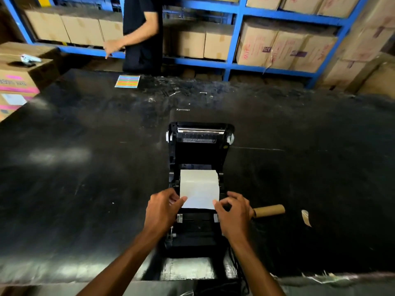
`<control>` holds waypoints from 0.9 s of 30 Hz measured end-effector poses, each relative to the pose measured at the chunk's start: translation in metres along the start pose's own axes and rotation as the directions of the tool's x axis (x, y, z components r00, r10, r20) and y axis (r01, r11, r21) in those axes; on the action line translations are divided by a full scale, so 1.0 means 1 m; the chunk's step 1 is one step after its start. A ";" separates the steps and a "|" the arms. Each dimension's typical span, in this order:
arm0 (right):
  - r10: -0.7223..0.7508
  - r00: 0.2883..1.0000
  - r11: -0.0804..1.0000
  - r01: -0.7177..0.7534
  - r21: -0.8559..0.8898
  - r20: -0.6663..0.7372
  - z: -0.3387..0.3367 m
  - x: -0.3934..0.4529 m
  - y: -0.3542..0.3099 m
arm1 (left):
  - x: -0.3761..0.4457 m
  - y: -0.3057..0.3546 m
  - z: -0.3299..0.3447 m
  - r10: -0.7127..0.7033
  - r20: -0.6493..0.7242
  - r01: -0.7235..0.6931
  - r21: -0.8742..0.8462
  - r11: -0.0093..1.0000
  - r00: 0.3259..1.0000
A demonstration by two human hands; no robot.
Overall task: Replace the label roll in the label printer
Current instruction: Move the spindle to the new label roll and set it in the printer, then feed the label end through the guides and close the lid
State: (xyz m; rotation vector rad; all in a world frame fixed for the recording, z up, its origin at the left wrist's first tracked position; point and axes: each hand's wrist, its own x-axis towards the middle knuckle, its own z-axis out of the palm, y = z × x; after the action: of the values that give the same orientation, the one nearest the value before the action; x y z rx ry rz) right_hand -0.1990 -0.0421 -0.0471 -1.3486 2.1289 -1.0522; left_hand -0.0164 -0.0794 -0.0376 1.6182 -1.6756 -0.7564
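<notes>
Label strip [199, 192] is being pinched at both near corners by left fingers [178, 199] & right fingers [220, 205]; roll lying just beyond them, axis crosswise.

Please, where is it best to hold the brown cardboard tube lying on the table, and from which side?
Probably grip the cardboard tube across its middle, coming from above. It lies flat on the black table, its near end beside the right hand, with its far end free.
</notes>
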 end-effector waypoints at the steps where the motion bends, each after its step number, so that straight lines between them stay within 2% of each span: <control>1: 0.011 0.999 1.000 -0.012 0.024 0.031 -0.002 0.001 0.000 | 0.001 -0.001 0.000 0.000 0.006 0.000 -0.002 1.000 1.000; 5: 0.062 0.984 0.983 -0.089 0.158 0.168 -0.015 0.004 0.008 | 0.000 -0.006 0.000 -0.027 0.056 0.028 -0.013 1.000 0.998; 7: 0.072 0.971 0.979 -0.113 0.171 0.230 -0.020 0.005 0.013 | -0.001 -0.008 0.000 -0.040 0.074 0.042 -0.030 0.999 0.996; 11: 0.097 0.962 0.979 -0.139 0.151 0.257 -0.017 0.005 0.016 | -0.001 -0.009 -0.002 -0.060 0.132 0.063 -0.018 0.998 0.989; 17: 0.107 0.936 0.945 -0.201 0.258 0.336 -0.011 0.004 0.011 | 0.000 -0.011 0.000 -0.070 0.215 0.080 -0.037 0.996 0.974; 21: 0.107 0.959 0.982 -0.144 0.126 0.261 -0.006 0.007 0.011 | 0.002 -0.013 0.000 -0.054 0.240 0.051 0.018 0.999 0.969; 24: 0.079 0.978 0.996 -0.085 0.020 0.192 -0.002 0.005 0.010 | 0.002 -0.013 -0.001 -0.065 0.247 0.036 0.121 0.992 0.967; 27: 0.085 0.974 0.996 -0.085 -0.010 0.210 0.000 0.004 0.009 | 0.003 -0.010 -0.002 -0.080 0.267 0.031 0.183 0.983 0.960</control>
State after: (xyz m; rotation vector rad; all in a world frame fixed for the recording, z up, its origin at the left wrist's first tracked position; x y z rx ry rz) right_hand -0.2064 -0.0438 -0.0542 -1.2948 2.0111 -0.8353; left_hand -0.0087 -0.0831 -0.0445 1.7521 -1.9464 -0.9161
